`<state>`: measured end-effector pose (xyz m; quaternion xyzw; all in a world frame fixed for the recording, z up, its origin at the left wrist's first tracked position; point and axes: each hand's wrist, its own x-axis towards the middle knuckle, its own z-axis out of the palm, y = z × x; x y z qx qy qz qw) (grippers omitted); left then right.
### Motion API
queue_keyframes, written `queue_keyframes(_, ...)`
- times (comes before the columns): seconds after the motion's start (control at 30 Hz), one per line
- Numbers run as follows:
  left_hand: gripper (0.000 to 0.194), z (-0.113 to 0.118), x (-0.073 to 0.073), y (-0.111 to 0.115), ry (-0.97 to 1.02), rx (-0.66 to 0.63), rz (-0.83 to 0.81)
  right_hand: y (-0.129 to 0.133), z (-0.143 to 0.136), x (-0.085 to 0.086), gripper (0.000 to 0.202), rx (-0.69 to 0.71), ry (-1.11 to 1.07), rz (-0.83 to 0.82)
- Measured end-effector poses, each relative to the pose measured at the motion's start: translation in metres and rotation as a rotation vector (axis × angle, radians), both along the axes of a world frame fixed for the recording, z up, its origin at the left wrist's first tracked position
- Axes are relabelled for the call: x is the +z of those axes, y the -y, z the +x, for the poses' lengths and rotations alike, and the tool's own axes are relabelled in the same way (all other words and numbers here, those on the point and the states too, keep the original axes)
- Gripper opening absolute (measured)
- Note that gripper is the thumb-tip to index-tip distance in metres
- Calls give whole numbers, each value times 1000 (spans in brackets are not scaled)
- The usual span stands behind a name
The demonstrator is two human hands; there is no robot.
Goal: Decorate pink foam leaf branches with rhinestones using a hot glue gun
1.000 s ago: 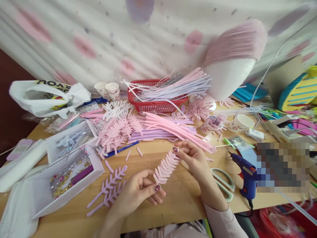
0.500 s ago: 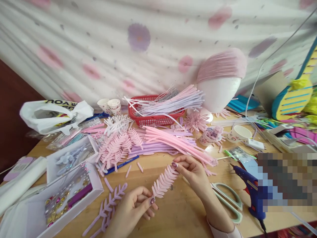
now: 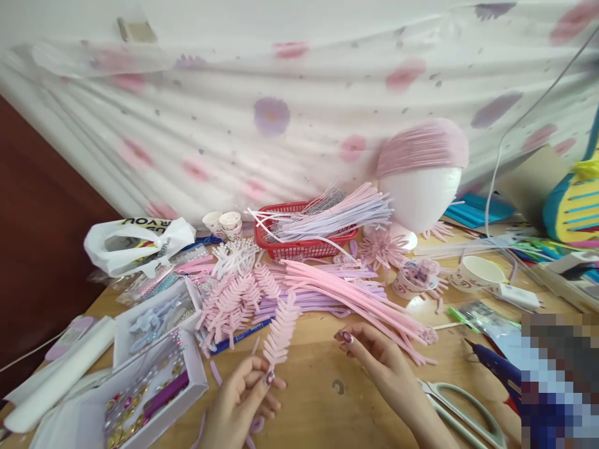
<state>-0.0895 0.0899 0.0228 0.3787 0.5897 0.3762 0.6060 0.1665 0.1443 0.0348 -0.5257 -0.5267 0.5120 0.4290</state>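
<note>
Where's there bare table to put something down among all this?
The largest bare patch of table lies between the left hand and right hand, in front of the pink stems. A smaller one lies between those stems' tips and the glue gun. It's crowded around the red basket and, at left, the white boxes.

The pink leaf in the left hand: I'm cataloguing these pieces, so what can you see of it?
The pink leaf looks fuzzy and soft, with slanting leaflets in rows along both sides of a central line. It is held nearly upright above the wooden table, its top leaning toward the picture's right. The left hand pinches it at its lower end; the right hand is apart from it.
</note>
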Motion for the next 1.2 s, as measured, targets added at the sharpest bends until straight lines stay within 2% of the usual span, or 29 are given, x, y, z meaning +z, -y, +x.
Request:
queue_keyframes(0.13, 56, 1, 14, -15, -74, 184, 120, 0, -1, -3, 41, 42, 1, -12)
queue_keyframes(0.2, 60, 7, 16, -20, -140, 287, 195, 0, -2, -5, 41, 49, 4, -17)
queue_keyframes(0.27, 62, 14, 14, -19, -257, 316, 246, 1, -1, -6, 41, 48, 32, -13)
queue_keyframes(0.4, 51, 14, 4, -1, -506, 282, 317, 3, 0, -4, 42, 52, 126, -6)
queue_keyframes(0.57, 31, -9, -2, 33, -565, 259, 160, 3, -3, -3, 43, 83, 181, -2)
queue_keyframes(0.63, 25, -18, -3, 47, -604, 222, 171, 2, -4, -4, 41, 73, 207, 10)
queue_keyframes(0.77, 31, -34, -10, 72, -761, 166, 286, 2, -7, -4, 42, 99, 292, 18)
queue_keyframes(0.93, 39, -59, -24, 97, -888, 92, 276, 4, -11, -4, 41, 180, 425, 50)
queue_keyframes(1.07, 36, -74, -29, 101, -913, -18, 286, 4, -11, -7, 39, 233, 518, 66)
queue_keyframes(1.2, 44, -77, -30, 97, -940, -15, 311, 4, -10, -8, 38, 252, 560, 89)
